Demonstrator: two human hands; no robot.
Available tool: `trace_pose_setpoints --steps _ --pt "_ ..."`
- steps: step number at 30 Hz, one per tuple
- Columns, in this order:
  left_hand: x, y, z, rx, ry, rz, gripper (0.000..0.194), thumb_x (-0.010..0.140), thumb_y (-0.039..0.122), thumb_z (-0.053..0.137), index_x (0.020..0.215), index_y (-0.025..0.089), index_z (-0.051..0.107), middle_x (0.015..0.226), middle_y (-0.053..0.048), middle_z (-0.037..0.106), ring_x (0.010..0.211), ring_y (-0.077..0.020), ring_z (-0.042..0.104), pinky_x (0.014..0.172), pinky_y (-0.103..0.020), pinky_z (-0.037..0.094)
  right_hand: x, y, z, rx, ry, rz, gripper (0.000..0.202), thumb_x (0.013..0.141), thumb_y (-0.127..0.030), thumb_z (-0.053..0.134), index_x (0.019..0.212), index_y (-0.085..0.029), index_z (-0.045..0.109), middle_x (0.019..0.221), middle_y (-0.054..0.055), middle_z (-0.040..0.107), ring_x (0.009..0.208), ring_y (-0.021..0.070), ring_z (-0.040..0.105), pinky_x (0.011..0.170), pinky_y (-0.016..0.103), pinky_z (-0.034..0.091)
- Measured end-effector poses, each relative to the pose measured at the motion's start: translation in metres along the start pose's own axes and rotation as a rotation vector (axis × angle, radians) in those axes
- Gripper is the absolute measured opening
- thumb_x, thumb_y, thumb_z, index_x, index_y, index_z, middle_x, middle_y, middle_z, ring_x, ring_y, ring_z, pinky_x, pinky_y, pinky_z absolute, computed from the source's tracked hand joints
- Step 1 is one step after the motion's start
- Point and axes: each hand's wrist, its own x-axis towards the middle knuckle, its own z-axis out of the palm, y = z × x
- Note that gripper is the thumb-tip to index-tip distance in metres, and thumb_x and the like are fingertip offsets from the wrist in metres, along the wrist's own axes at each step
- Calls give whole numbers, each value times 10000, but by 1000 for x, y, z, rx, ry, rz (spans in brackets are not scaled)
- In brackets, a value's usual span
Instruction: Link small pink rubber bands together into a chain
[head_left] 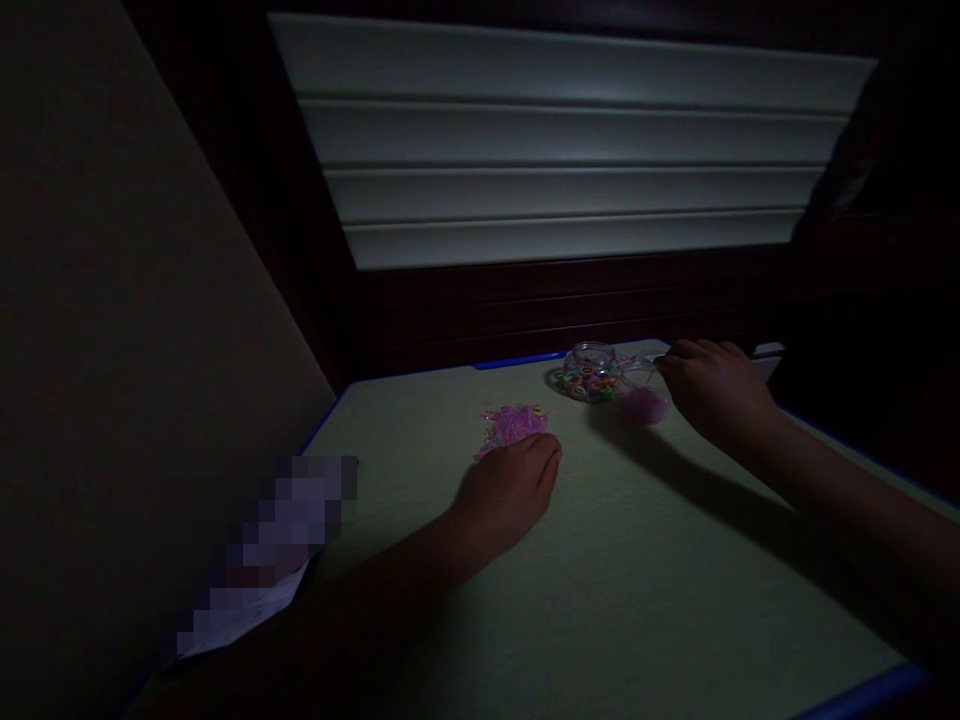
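Head view, with clock directions read from the middle of the bench (615, 600): shows a pixelated sheet (281, 525) nearest, along the edge at 9 o'clock. Farther in, shows the left hand (502, 495) near 11 o'clock, grip curled against the near side of 1 loose pink pile (517, 422); cannot tell whether closed on a piece. Could scatter pieces with a careless sweep of the knuckles. At 1 o'clock, shows the right hand (716, 388), grip apparently clamped on the rim of 1 clear container (643, 405) with pink contents. Could tip or slip from such a small, high hold, especially under a sideways tug. Just beside, toward 12 o'clock, shows 1 clear jar (591, 375) of small coloured rings; could get knocked through closeness to the container. Beyond, at 12 o'clock, shows a pale slatted panel (570, 135). Could lose stray pieces in such dim light.
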Motion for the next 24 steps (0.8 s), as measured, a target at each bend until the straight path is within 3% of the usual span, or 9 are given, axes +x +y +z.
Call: trace_pose_setpoints --steps 17,20,24 --pt "-1 -1 2 -5 32 -4 241 868 291 277 874 217 506 815 -16 592 714 -142 550 649 -250 383 -1 -7 -5 82 74 9 264 815 -186 372 840 -155 632 804 93 593 764 205 512 663 317 311" --pt "0 -3 2 -22 94 -87 226 864 290 289 872 221 504 840 -14 593 707 -137 547 634 -241 378 -5 -22 -3 299 125 5 261 819 -208 380 879 -160 629 852 96 600 770 195 528 657 299 349" --pt "1 -5 3 -30 150 -194 234 862 301 288 850 212 504 822 -18 589 654 -127 536 577 -229 361 -8 -51 8 772 151 -37 239 811 -211 412 904 -176 629 883 81 604 703 151 547 601 254 395"
